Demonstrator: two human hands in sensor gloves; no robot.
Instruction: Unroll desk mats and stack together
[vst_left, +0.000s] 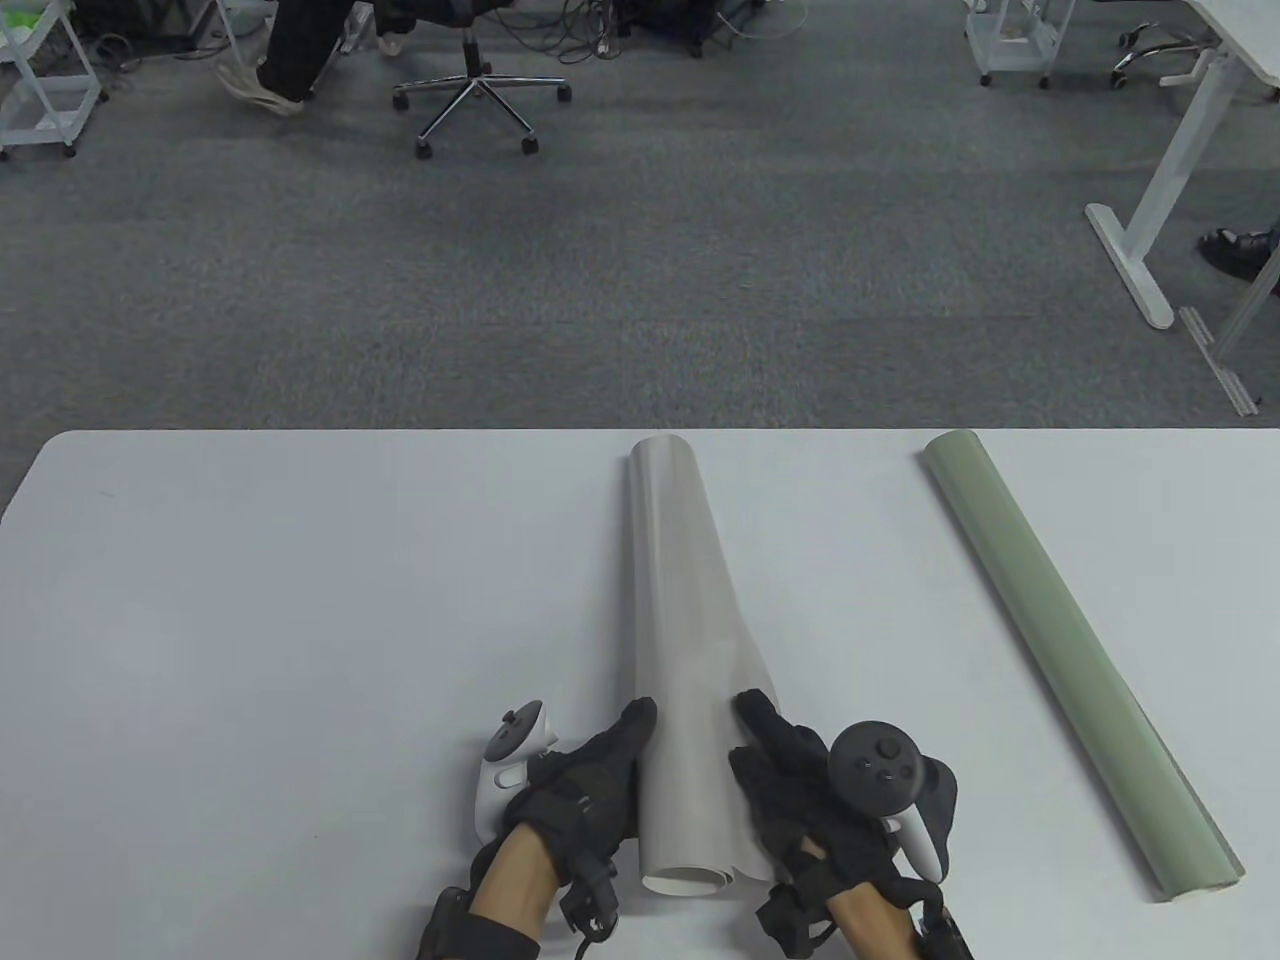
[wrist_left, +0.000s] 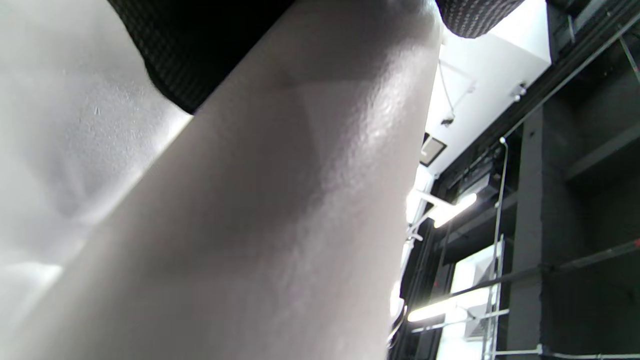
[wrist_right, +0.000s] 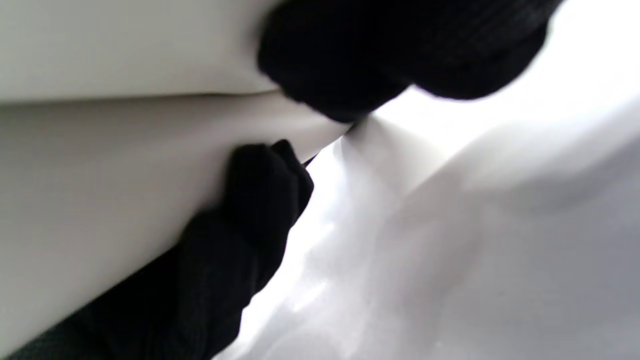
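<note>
While the rolled white flexible desk mat (vst_left: 680, 650) lies mid-table running near to far, the left hand (vst_left: 580, 790) rests against the roll's near left side and the right hand (vst_left: 800, 790) pinches its loose flap, thumb under and fingers (wrist_right: 345, 60) on top. Mat looks light, bendy, springy, likely to curl back; take the free edge near a corner. Rolled green desk mat (vst_left: 1070, 660) sits untouched, well right.

White mat (vst_left: 675, 640) lay rolled at 6 o'clock, edge loosened; green mat (vst_left: 1070, 655) tightly rolled at 3 o'clock.
</note>
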